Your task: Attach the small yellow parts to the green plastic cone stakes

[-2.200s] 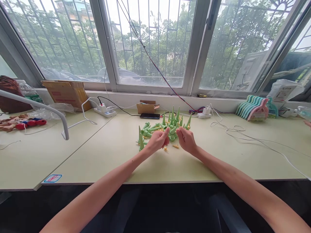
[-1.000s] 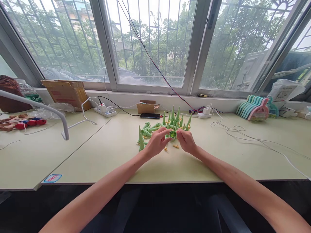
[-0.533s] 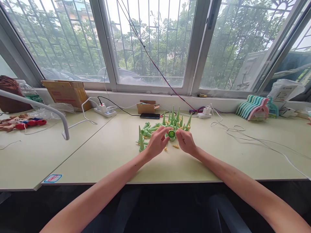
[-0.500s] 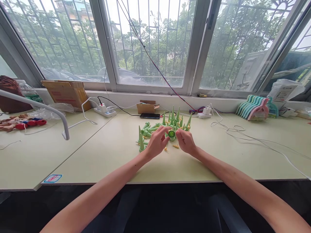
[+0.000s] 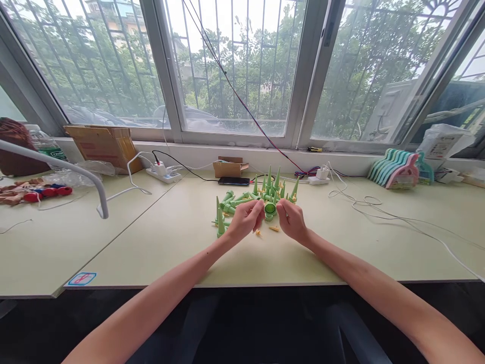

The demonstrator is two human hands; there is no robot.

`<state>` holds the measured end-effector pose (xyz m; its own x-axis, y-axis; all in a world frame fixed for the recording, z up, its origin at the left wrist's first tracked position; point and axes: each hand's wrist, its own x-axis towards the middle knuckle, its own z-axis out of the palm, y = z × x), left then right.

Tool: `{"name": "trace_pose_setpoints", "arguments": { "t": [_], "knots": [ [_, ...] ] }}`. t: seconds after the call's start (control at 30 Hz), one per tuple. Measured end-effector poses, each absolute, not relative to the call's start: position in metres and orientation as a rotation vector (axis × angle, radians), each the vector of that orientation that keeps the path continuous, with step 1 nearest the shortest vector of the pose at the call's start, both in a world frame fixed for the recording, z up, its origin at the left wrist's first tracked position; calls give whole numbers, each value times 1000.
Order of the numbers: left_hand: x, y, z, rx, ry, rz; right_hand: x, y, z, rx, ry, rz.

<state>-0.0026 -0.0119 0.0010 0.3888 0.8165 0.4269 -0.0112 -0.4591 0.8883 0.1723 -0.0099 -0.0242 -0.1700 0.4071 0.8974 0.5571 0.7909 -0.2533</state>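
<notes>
A heap of green cone-shaped plastic spikes [image 5: 242, 201] lies on the pale green table [image 5: 341, 242], some upright, some on their sides. Small yellow pieces [image 5: 273, 228] are scattered beside them. My left hand [image 5: 246, 220] and my right hand [image 5: 291, 221] meet over the heap. Between their fingertips sits one green spike [image 5: 270, 208], its round open end turned toward me. Both hands pinch it, fingers curled.
A black phone [image 5: 234, 180] and a small cardboard box [image 5: 229, 167] lie behind the heap. A power strip [image 5: 164, 174] and white cables [image 5: 382, 211] run along the table. A brown carton [image 5: 104, 144] stands at the left, stacked pastel dustpans [image 5: 396, 169] at the right. A white lamp arm [image 5: 56, 167] crosses the left.
The spike was lifted from behind my closed hands and turned with its open end toward me; my left fingers have since curled in tighter round it.
</notes>
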Motion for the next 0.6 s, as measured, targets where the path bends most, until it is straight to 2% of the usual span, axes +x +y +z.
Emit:
{"name": "trace_pose_setpoints", "arguments": {
  "t": [0.2,0.6],
  "knots": [
    [-2,-15,6,1655,691,962,174,-8,-28,-704,-1867,-152],
    [-8,-13,-1,1871,663,913,175,-6,-28,-735,-1875,-87]
  ]
}}
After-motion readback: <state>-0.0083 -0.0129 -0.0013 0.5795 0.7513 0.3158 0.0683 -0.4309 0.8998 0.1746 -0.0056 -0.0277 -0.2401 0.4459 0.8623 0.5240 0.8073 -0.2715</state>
